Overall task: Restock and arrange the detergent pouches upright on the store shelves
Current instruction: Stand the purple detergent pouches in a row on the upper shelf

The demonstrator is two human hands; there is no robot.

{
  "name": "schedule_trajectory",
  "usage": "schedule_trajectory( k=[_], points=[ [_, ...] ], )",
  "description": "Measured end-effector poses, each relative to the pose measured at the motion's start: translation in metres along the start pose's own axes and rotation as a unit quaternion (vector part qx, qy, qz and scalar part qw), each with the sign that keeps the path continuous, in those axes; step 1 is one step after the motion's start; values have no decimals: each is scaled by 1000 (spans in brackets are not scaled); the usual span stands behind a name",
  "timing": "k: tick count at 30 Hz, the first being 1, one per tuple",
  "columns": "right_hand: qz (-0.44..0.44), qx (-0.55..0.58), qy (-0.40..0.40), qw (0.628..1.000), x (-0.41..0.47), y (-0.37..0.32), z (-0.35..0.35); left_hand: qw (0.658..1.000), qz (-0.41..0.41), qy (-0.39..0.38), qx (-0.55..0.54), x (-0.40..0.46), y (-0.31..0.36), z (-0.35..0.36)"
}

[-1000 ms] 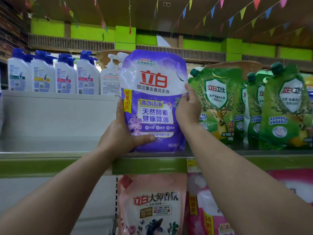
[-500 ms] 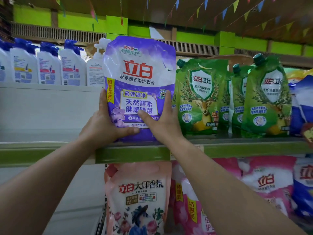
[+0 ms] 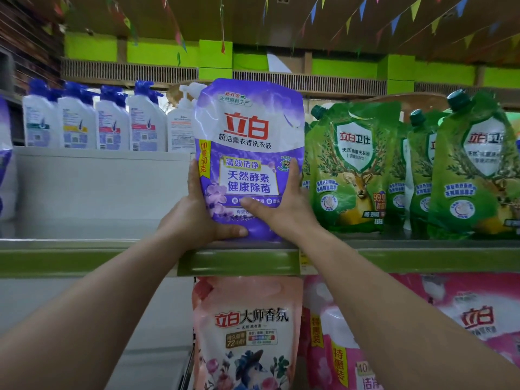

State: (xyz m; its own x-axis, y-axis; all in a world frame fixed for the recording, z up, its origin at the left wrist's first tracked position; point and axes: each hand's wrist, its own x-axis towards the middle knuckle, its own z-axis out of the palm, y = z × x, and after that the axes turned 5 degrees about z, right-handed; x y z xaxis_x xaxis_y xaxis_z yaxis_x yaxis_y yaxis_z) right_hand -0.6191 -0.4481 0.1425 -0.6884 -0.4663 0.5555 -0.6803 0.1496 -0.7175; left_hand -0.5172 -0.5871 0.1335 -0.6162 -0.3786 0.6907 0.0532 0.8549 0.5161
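A purple detergent pouch stands upright on the upper shelf, at its front edge. My left hand grips its lower left corner, thumb across the bottom front. My right hand grips its lower right side, thumb lying over the label. Directly to the right stand green pouches, upright in a row. The purple pouch's right edge touches the first green one.
White bottles with blue caps line a raised white ledge at the left. Below the shelf stand a peach pouch and pink pouches. The shelf left of the purple pouch holds nothing in front of the ledge.
My right hand slid down from the pouch's right edge to its lower right, thumb now over the label. The pouch stays upright against the green pouches; my left hand keeps its grip.
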Motion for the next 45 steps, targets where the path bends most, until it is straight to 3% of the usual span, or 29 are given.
schedule_trajectory(
  k=[7, 18, 45],
  points=[
    [14, -12, -16, 1000, 10, 1, 0, 1000, -5, -11, 16, 13, -10, 3],
    [-1, 7, 7, 1000, 7, 8, 2, 1000, 19, -2, 0, 4, -9, 6],
    [-34, 31, 56, 997, -2, 12, 1, 999, -14, 28, -30, -7, -4, 1]
  ],
)
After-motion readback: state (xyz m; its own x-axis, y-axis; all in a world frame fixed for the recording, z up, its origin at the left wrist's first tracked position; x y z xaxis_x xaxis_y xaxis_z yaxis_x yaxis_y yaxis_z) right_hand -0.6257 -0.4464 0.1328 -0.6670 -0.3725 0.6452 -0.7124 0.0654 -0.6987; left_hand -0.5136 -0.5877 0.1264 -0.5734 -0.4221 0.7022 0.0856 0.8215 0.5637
